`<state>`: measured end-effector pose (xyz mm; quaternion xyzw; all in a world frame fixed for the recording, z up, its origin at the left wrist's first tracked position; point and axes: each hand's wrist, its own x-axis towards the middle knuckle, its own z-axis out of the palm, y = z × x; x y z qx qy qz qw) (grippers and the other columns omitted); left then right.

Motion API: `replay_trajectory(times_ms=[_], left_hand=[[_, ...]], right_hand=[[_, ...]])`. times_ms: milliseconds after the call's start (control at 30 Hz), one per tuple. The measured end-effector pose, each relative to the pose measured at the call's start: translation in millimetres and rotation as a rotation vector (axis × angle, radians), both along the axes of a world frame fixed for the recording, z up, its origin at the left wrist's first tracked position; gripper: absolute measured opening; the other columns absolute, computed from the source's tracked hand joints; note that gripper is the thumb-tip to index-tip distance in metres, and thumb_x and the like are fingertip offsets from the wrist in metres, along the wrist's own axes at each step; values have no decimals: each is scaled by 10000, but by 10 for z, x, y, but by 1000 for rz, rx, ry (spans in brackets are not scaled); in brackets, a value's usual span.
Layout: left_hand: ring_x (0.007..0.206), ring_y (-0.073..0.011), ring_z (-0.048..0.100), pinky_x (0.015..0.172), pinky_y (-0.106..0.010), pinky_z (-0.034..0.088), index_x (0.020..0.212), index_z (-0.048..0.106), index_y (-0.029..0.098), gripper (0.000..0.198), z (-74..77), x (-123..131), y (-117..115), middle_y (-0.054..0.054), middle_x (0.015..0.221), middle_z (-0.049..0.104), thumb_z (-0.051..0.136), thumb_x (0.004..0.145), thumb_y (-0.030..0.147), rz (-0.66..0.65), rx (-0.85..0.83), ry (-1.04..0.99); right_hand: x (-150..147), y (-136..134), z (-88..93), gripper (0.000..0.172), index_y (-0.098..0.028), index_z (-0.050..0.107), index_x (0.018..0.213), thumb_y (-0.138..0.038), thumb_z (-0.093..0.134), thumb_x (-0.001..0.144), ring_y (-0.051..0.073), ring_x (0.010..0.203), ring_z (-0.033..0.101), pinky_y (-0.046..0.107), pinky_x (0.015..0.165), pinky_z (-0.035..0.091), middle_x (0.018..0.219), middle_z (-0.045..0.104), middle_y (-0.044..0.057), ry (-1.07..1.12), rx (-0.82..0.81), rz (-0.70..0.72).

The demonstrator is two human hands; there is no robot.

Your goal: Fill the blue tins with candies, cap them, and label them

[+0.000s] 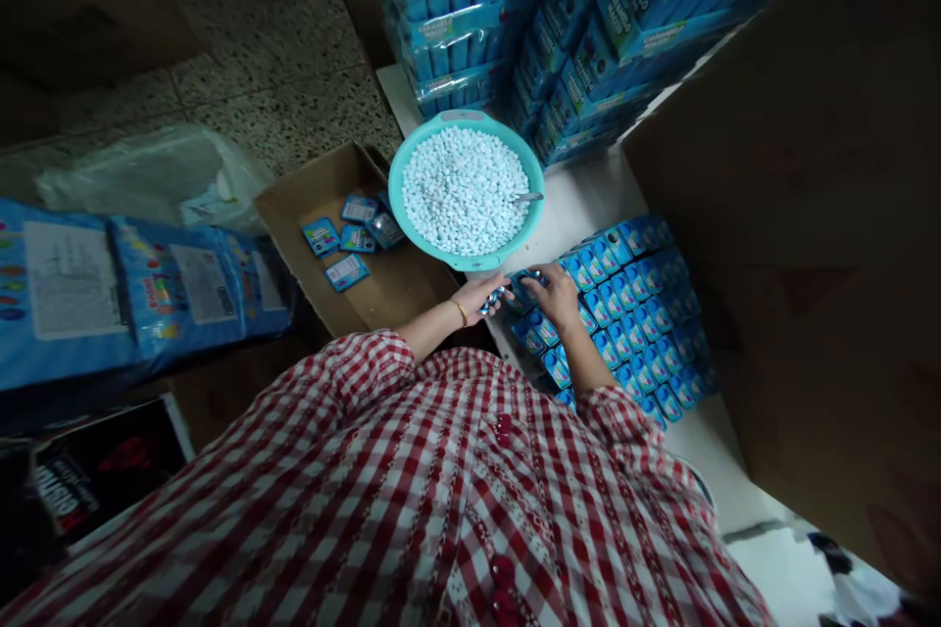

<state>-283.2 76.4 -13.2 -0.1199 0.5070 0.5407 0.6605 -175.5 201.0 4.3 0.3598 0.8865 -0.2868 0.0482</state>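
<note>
My left hand (482,295) and my right hand (553,294) meet just below a teal bowl (397,201) full of small white candies. Both hands are closed on a small blue candy box (519,286) held between them over the white table (580,201). To the right of my hands, several small blue boxes (632,313) stand packed in rows on the table. A spoon handle (527,197) pokes out of the candies at the bowl's right side. A gold bracelet sits on my left wrist.
An open cardboard box (382,289) at the left holds several flat blue packets (347,271). Shrink-wrapped stacks of blue cartons (559,29) stand behind the bowl. A big cardboard wall (809,245) rises at the right. Blue bags (139,289) lie at the left on the floor.
</note>
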Motion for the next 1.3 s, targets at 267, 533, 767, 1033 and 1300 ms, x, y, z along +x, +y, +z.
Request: replay_trajectory(times_ms=[267,533,767,1033,1300], left_hand=[[426,-53,452,366,-156,281,878,630,99,328,51,29,-29,-53,626,622,455,906,375,-70,35,-98],[613,-121,624,524,-205,468,905,620,94,176,54,-173,-303,-72,738,656,471,817,68,138,42,-275],[783,-155,669,566,-187,462,953,609,98,272,-1,-164,-337,-105,873,685,504,738,-31,118,122,-228],[745,-109,638,871,-360,489,1011,619,125,322,-113,-136,-306,-27,770,674,542,727,-6,28,254,-199],[796,-148,666,871,-347,497,974,644,119,270,-64,-82,-437,-76,842,690,548,748,5,-49,198,-208]], right_hand=[[71,-103,-99,178,-167,656,884,-234,505,817,154,771,584,265,745,435,831,657,35,136,-114,-140],[-343,67,-57,319,-151,596,1053,-291,616,767,259,977,597,315,770,446,1036,645,140,-504,64,-120],[-445,110,-49,489,-135,540,1185,-301,657,740,296,1009,591,359,790,459,1091,624,172,-583,58,-84],[-41,-404,28,381,-246,602,1175,-159,544,808,182,1032,550,292,900,427,1118,604,56,39,-113,392],[104,-496,-18,266,-185,650,1028,-201,432,877,173,918,577,327,864,448,958,628,64,152,-202,219]])
